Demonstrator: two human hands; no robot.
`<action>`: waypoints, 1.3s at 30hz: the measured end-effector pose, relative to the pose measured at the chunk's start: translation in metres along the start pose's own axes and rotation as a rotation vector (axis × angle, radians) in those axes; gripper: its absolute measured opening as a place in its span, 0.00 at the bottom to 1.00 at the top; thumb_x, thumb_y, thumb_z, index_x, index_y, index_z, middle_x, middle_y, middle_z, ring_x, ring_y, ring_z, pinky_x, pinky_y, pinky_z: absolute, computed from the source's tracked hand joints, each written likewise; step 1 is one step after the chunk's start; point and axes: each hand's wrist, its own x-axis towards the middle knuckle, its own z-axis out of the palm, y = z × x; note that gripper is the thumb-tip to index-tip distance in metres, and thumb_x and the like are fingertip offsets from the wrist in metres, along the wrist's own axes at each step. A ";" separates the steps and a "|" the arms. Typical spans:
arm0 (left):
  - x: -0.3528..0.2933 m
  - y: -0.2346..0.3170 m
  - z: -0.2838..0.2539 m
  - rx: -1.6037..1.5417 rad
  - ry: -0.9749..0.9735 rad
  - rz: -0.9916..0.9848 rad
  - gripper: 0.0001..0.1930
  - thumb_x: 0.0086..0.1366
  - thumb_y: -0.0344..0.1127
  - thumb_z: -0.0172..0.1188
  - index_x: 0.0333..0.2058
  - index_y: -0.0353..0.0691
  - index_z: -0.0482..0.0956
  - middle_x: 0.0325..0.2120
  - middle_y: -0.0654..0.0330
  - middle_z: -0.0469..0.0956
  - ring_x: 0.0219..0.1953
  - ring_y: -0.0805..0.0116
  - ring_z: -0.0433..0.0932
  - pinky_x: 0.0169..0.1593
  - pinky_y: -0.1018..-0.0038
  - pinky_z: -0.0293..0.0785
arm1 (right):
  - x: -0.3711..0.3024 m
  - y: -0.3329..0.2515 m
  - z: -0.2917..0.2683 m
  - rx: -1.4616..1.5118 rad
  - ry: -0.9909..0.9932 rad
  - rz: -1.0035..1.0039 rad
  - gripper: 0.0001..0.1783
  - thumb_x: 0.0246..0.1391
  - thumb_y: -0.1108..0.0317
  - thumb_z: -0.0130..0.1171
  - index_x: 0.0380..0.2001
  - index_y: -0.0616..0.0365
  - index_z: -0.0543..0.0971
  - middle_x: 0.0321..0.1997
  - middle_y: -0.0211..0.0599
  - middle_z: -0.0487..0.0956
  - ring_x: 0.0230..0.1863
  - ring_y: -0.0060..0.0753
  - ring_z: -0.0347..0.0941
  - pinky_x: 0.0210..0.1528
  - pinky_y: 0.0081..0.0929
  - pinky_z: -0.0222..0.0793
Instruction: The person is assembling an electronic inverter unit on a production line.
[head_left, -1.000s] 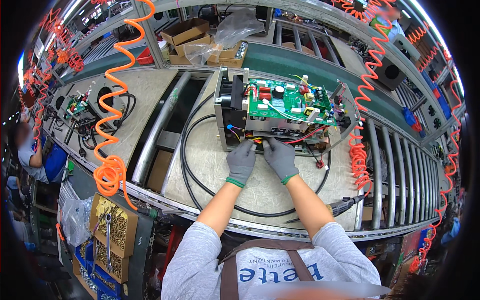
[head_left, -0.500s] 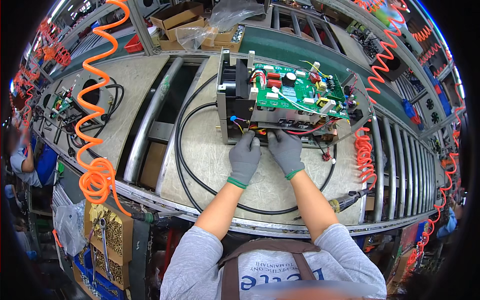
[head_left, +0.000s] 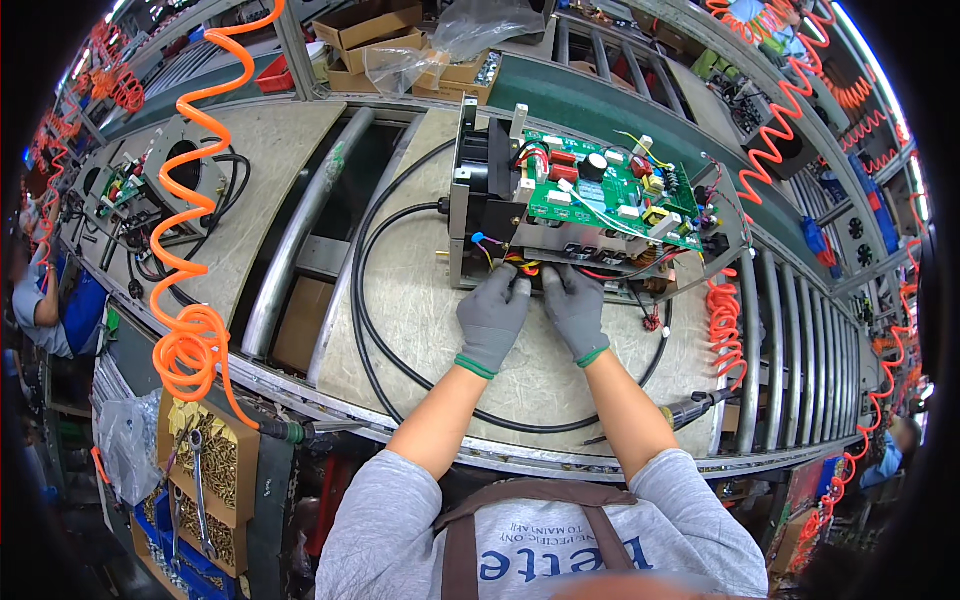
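Observation:
An open-frame electrical unit (head_left: pixel 490 217) stands in front of me, with a green circuit board (head_left: pixel 610 190) on top and metal heat sinks below. Both grey-gloved hands reach into its lower near side. My left hand (head_left: pixel 494 318) has thumb and fingers closed at a bundle of yellow, red and black wires (head_left: pixel 522 264). Close beside it, my right hand (head_left: pixel 575 312) has its fingers bent together at the same wires, its fingertips partly hidden inside the frame. A thin wire with a blue connector (head_left: pixel 477 238) sticks out left of the bundle.
A thick black cable (head_left: pixel 362 300) loops around the unit on the worktable (head_left: pixel 400 330). A power screwdriver (head_left: pixel 690 410) lies to the right, beside metal rollers (head_left: pixel 790 350). Orange coiled hoses (head_left: pixel 190 200) hang on both sides. Boxes of screws (head_left: pixel 225 470) with a wrench (head_left: pixel 200 490) stand lower left.
The view has shifted slightly, so the unit appears a little farther right. More of the yellow and red wires shows between my hands, which stay at the same spot on the unit.

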 end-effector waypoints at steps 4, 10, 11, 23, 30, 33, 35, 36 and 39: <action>-0.002 0.005 -0.002 -0.111 -0.055 -0.002 0.14 0.57 0.41 0.63 0.39 0.40 0.80 0.20 0.58 0.78 0.21 0.64 0.78 0.27 0.69 0.73 | -0.007 -0.017 -0.006 0.045 0.053 -0.077 0.11 0.57 0.65 0.57 0.42 0.58 0.79 0.31 0.45 0.80 0.31 0.39 0.80 0.34 0.28 0.72; -0.006 0.016 -0.018 -0.841 -0.272 -0.397 0.13 0.64 0.40 0.55 0.40 0.37 0.80 0.23 0.62 0.76 0.21 0.77 0.74 0.24 0.79 0.71 | -0.018 -0.039 -0.029 0.089 -0.083 -0.116 0.10 0.56 0.68 0.60 0.40 0.58 0.80 0.31 0.40 0.81 0.29 0.29 0.79 0.32 0.23 0.72; -0.004 0.016 -0.017 -0.840 -0.281 -0.390 0.13 0.64 0.40 0.55 0.40 0.37 0.80 0.23 0.62 0.76 0.21 0.77 0.74 0.24 0.79 0.71 | -0.018 -0.040 -0.029 0.126 -0.107 -0.104 0.10 0.55 0.68 0.61 0.40 0.58 0.80 0.31 0.40 0.81 0.29 0.27 0.78 0.32 0.22 0.72; 0.003 0.017 -0.022 -0.821 -0.445 -0.553 0.15 0.66 0.43 0.56 0.46 0.42 0.80 0.21 0.71 0.72 0.19 0.85 0.66 0.21 0.85 0.62 | -0.022 -0.029 -0.036 0.456 -0.314 0.282 0.22 0.56 0.68 0.59 0.53 0.64 0.73 0.33 0.26 0.76 0.30 0.13 0.68 0.33 0.15 0.67; 0.006 0.011 -0.023 -0.832 -0.514 -0.475 0.17 0.66 0.45 0.56 0.48 0.42 0.79 0.26 0.71 0.74 0.23 0.84 0.68 0.26 0.86 0.65 | -0.023 -0.024 -0.033 0.282 -0.102 0.028 0.17 0.53 0.73 0.60 0.47 0.56 0.78 0.37 0.31 0.78 0.34 0.20 0.73 0.35 0.20 0.70; 0.006 0.006 -0.021 -0.928 -0.525 -0.514 0.17 0.67 0.43 0.55 0.50 0.40 0.78 0.28 0.70 0.74 0.26 0.84 0.69 0.27 0.86 0.66 | -0.016 -0.024 -0.038 0.051 -0.019 -0.297 0.18 0.48 0.76 0.61 0.44 0.50 0.80 0.37 0.36 0.79 0.35 0.31 0.76 0.35 0.25 0.72; 0.007 0.005 -0.022 -1.053 -0.567 -0.556 0.17 0.67 0.41 0.55 0.50 0.38 0.76 0.29 0.71 0.74 0.26 0.84 0.69 0.27 0.85 0.66 | -0.015 -0.023 -0.038 -0.046 0.004 -0.397 0.19 0.43 0.77 0.61 0.41 0.48 0.80 0.36 0.37 0.79 0.34 0.40 0.76 0.34 0.29 0.73; 0.008 0.004 -0.022 -1.048 -0.569 -0.554 0.17 0.67 0.41 0.55 0.50 0.38 0.76 0.29 0.71 0.74 0.26 0.84 0.69 0.27 0.85 0.66 | -0.014 -0.023 -0.038 -0.043 0.009 -0.396 0.19 0.43 0.77 0.61 0.41 0.48 0.80 0.36 0.37 0.79 0.34 0.40 0.76 0.34 0.29 0.73; 0.009 0.003 -0.020 -1.078 -0.581 -0.542 0.14 0.67 0.39 0.55 0.46 0.37 0.77 0.28 0.70 0.73 0.27 0.83 0.69 0.28 0.85 0.66 | -0.014 -0.025 -0.041 -0.110 0.008 -0.448 0.20 0.41 0.77 0.62 0.41 0.48 0.80 0.35 0.34 0.79 0.33 0.39 0.77 0.32 0.29 0.73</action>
